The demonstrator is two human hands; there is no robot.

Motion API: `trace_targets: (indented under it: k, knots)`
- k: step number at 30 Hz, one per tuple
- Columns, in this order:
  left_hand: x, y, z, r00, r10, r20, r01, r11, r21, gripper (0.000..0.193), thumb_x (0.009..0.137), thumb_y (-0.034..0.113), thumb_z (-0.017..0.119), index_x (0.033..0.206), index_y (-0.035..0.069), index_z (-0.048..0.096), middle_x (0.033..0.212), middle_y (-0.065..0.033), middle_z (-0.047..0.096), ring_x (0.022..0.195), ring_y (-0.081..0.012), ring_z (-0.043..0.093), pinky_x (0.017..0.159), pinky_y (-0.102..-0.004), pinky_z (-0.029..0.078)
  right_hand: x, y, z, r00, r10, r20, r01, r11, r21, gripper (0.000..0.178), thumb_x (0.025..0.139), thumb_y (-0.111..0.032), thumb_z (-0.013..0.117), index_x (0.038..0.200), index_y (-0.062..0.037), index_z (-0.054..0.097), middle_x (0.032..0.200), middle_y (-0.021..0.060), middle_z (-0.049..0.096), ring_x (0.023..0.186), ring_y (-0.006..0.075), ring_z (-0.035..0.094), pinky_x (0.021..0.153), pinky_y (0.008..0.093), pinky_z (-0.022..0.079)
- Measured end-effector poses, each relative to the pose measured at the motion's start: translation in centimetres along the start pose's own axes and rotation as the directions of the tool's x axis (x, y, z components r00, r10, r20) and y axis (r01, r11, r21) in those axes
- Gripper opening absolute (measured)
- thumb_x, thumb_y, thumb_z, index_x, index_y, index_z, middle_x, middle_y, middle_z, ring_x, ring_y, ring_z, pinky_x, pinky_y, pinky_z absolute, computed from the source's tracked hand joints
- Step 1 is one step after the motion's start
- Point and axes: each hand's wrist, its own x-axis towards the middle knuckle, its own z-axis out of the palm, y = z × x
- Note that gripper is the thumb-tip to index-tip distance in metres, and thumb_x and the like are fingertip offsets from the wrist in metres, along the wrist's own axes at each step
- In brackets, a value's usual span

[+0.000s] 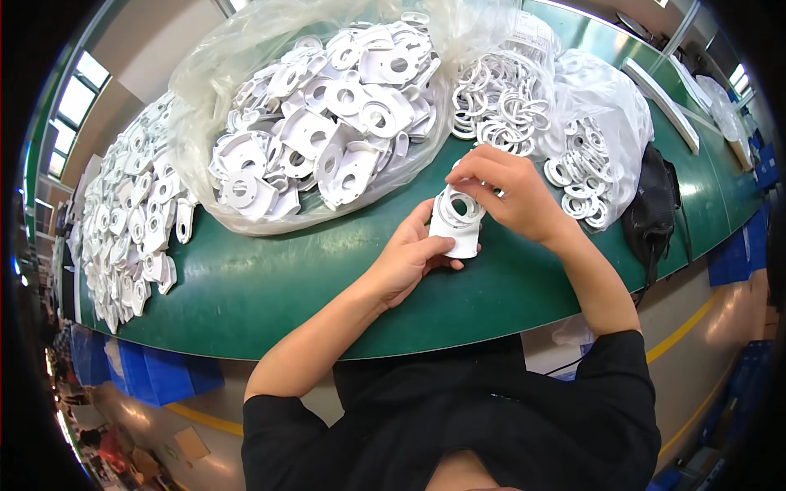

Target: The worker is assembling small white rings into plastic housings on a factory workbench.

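Above the green table, my left hand (405,258) grips a white plastic housing part (456,235) by its lower end, thumb across the front. The part is tilted up and has a round opening near its top. My right hand (517,196) is bent over that upper end, fingers curled and closed at the rim of the opening. A sliver of white shows at its fingertips; whether this is a separate ring or the part's own edge I cannot tell.
A clear plastic bag (190,168) full of similar white parts lies open ahead. Loose finished-looking white pieces (131,213) are heaped at left. White rings (499,102) spill from one bag, more rings (585,176) from another at right. A black bag (651,209) sits at the right edge.
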Motion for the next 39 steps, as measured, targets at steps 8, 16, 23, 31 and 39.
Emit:
trace_targets:
  k: [8,16,23,31,39]
  knots:
    - [-0.1,0.5,-0.2,1.0,0.001,0.027,0.0,1.0,-0.01,0.05,0.088,0.003,0.049,0.136,0.004,0.033,0.117,-0.0149,0.059,0.099,-0.0227,0.064,0.071,-0.0255,0.051,-0.3,0.7,0.7,0.995,-0.078,0.054,0.082,0.994,-0.068,0.015,0.076,0.0,0.068,0.091,-0.0042,0.066,0.086,0.0075,0.06,0.076,0.0233,0.061,0.064,0.0315,0.049]
    - [-0.1,0.1,-0.1,0.998,0.048,0.034,-0.05,0.998,0.048,0.041,0.095,0.017,0.052,0.131,0.002,0.038,0.107,-0.0114,0.063,0.088,-0.018,0.067,0.055,-0.0197,0.048,-0.4,0.4,0.9,0.983,-0.175,0.049,0.179,0.979,-0.102,0.018,0.074,-0.001,0.069,0.091,-0.0056,0.067,0.086,0.0074,0.06,0.076,0.0243,0.059,0.065,0.0317,0.049]
    - [-0.3,0.4,-0.2,0.987,0.142,-0.077,-0.108,0.934,0.341,0.038,0.094,0.017,0.053,0.128,0.004,0.042,0.099,-0.0072,0.065,0.078,-0.0122,0.067,0.049,-0.0173,0.043,-0.2,0.3,1.0,0.992,-0.036,-0.121,0.037,0.999,0.005,0.011,0.083,-0.01,0.068,0.092,-0.0039,0.068,0.084,0.0055,0.064,0.072,0.0189,0.059,0.065,0.0289,0.047]
    - [-0.6,0.5,0.4,0.919,0.391,-0.058,-0.222,0.632,0.742,0.026,0.095,0.021,0.052,0.114,0.004,0.049,0.081,-0.0025,0.06,0.058,-0.0066,0.05,0.05,-0.0226,0.042,-0.2,0.4,0.0,0.907,0.32,0.275,-0.408,0.832,0.376,0.011,0.088,-0.01,0.062,0.092,0.0003,0.062,0.077,0.003,0.06,0.07,0.0085,0.054,0.064,0.0234,0.043]
    - [-0.2,0.5,-0.7,0.87,0.491,-0.039,-0.164,0.364,0.917,0.021,0.095,0.018,0.049,0.084,0.0,0.052,0.061,-0.0166,0.052,0.051,-0.0303,0.05,0.051,-0.0375,0.038,-0.5,-0.2,1.1,0.965,0.113,0.237,-0.118,0.993,0.007,0.013,0.086,-0.013,0.061,0.087,-0.0007,0.059,0.079,0.0106,0.06,0.072,0.0233,0.057,0.066,0.0332,0.045]
